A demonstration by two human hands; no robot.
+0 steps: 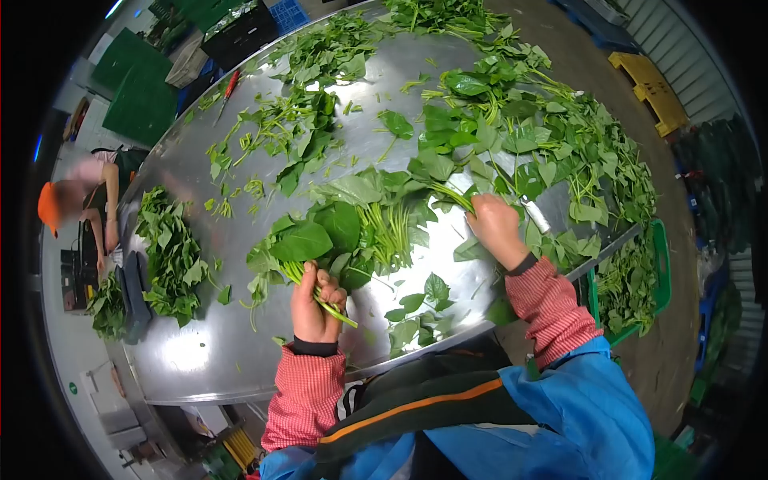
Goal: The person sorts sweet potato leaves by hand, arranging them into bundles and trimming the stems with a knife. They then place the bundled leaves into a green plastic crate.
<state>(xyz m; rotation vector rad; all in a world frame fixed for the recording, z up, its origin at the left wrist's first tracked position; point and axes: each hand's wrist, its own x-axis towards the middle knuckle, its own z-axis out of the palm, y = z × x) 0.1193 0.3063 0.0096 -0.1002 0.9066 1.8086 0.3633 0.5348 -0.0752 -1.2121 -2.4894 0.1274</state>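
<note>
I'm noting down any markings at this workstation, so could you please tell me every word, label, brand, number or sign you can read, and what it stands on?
No text can be read for certain anywhere.
Round green sign on the wall at the left: too small to read.
Black-and-white patch at the person's waist: partly hidden, no lettering readable.

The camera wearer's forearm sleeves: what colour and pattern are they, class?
The sleeves are red-and-white checked, seen best in the head view.
</note>
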